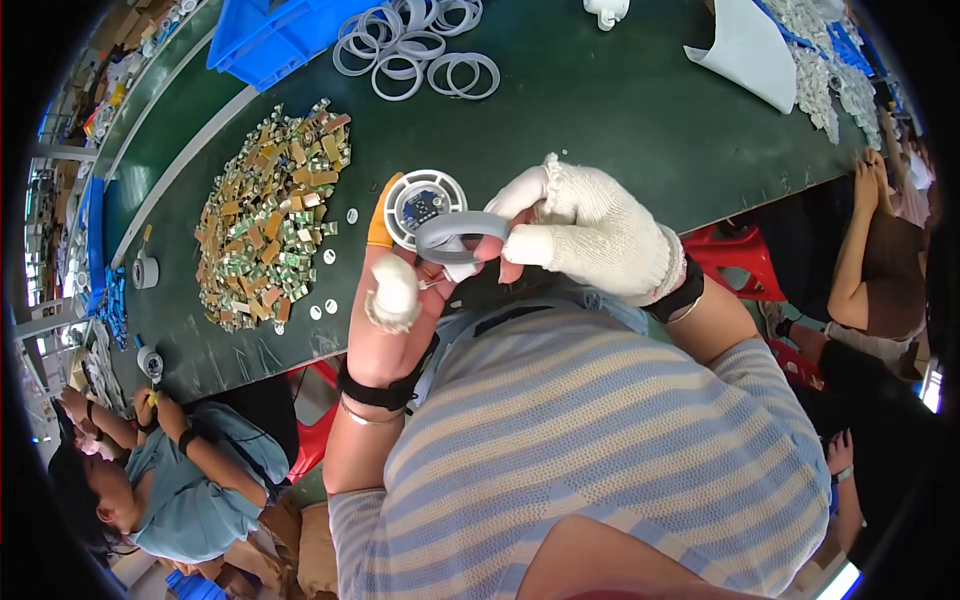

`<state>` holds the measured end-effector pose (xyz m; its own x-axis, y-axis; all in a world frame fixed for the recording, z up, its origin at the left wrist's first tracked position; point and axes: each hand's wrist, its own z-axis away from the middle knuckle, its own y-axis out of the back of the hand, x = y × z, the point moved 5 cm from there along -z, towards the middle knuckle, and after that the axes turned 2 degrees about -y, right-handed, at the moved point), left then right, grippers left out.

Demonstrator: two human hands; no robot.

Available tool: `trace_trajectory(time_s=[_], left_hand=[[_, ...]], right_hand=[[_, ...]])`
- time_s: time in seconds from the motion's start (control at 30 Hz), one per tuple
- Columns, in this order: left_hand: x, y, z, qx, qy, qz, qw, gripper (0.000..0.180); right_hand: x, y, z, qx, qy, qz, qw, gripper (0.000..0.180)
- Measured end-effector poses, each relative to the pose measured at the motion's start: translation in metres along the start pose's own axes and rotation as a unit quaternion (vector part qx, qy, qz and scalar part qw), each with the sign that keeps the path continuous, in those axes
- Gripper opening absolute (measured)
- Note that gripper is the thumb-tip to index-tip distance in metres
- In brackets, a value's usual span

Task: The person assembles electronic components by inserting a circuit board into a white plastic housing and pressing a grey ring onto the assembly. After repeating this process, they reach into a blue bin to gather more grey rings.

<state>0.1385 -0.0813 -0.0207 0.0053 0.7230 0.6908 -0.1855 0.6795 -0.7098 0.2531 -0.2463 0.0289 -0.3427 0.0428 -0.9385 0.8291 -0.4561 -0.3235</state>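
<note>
Left hand (pixel 395 285) curled, holds white round housing (pixel 399 229) with blue circuit board (pixel 421 207); gloved right hand (pixel 590 230) pinches grey ring (pixel 428 242), overlapping housing in view, near tabletop (pixel 560 110) edge. Ring probably light, stiff, smooth: better take outer rim. Board likely fragile; hold housing by side wall.

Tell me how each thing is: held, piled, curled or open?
Left hand: closed on white case
Right hand: gloved, closed on grey ring
White case: held, blue board showing
Grey ring: held
Other rings: loose, overlapping
Little boards: heaped
White sheet: curled
Blue bin: open on top
</note>
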Motion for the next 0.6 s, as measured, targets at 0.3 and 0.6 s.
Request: trace_trajectory(time_s=[0.3,0.6], left_hand=[[-0.010,-0.013,0.004,0.045,-0.017,-0.090,0.995,0.116],[-0.008,-0.003,0.003,0.093,0.006,-0.102,0.990,0.106]], right_hand=[[-0.018,0.005,0.009,0.054,0.131,0.307,0.941,0.009],[-0.007,0.018,-0.001,0.038,0.018,-0.071,0.997,0.022]])
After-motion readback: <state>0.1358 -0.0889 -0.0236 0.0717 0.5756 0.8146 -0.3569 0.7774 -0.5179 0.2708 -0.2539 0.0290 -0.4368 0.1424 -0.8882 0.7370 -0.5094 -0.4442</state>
